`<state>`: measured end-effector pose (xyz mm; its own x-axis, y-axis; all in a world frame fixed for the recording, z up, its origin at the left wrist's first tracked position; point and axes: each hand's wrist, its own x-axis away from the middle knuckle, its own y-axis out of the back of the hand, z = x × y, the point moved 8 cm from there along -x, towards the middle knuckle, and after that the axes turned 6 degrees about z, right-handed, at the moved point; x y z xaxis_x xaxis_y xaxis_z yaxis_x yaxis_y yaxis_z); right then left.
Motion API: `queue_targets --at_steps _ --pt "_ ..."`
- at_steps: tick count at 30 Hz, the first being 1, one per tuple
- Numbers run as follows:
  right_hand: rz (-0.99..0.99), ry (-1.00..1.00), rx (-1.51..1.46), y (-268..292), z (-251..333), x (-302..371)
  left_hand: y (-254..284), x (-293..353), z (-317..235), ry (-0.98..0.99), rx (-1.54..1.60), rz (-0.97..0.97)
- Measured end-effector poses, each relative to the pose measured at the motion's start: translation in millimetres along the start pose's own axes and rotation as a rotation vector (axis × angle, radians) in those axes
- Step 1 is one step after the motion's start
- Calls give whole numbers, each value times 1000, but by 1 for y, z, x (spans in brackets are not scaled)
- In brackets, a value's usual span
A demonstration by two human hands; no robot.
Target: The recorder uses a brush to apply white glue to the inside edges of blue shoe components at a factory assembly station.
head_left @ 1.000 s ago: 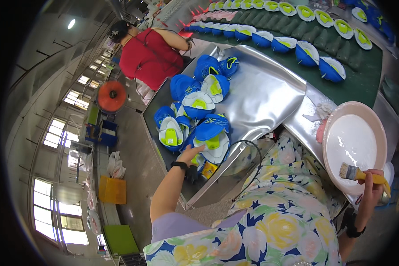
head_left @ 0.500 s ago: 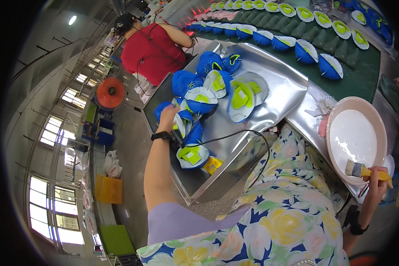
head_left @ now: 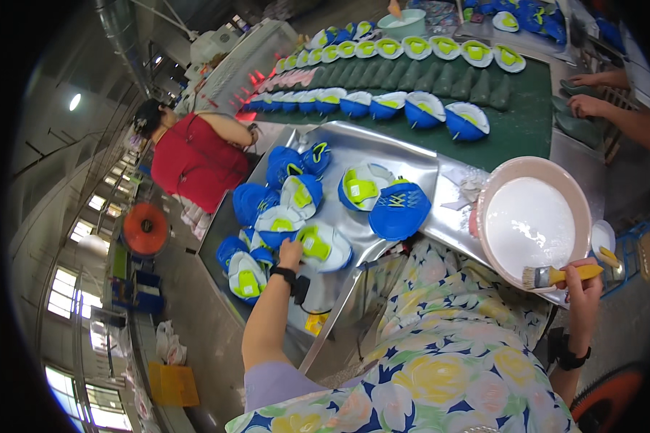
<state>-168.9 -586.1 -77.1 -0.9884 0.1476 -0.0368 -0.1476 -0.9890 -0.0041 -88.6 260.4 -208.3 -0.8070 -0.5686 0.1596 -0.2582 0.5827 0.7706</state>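
Note:
My left hand (head_left: 290, 255) is closed on the edge of a blue shoe upper (head_left: 323, 247), whose white inside and lime-green lining face up. It is over a metal tray (head_left: 325, 285), beside a pile of similar uppers (head_left: 256, 206). To the right in the tray, one upper (head_left: 363, 186) shows its lining and another (head_left: 401, 210) its blue outside. My right hand (head_left: 583, 283) grips a paintbrush (head_left: 556, 276) by its yellow handle. The bristles are at the near rim of a beige basin (head_left: 586, 209) holding white liquid.
Beyond the tray, a green work surface (head_left: 516, 133) carries rows of blue uppers and dark shoe lasts (head_left: 458, 85). A person in red (head_left: 198, 162) sits at the left. At the right, another person's hands (head_left: 588, 106) touch dark lasts. A yellow packet (head_left: 315, 322) lies near the tray's front.
My left hand has moved from the pile's left side to its right, now with an upper. One right-hand upper now shows its blue outside. The view has shifted; the brush stays in my right hand.

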Motion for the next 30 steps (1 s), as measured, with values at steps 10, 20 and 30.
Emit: queue_targets --at_steps 10,20,30 --pt "-132 -64 18 -11 -6 -22 -151 133 -363 -1250 -584 80" --pt "208 116 495 -91 -7 -93 -150 138 -359 -1009 -517 -391" --pt "166 312 860 -47 3 -89 -14 36 -297 -1056 -372 -90"
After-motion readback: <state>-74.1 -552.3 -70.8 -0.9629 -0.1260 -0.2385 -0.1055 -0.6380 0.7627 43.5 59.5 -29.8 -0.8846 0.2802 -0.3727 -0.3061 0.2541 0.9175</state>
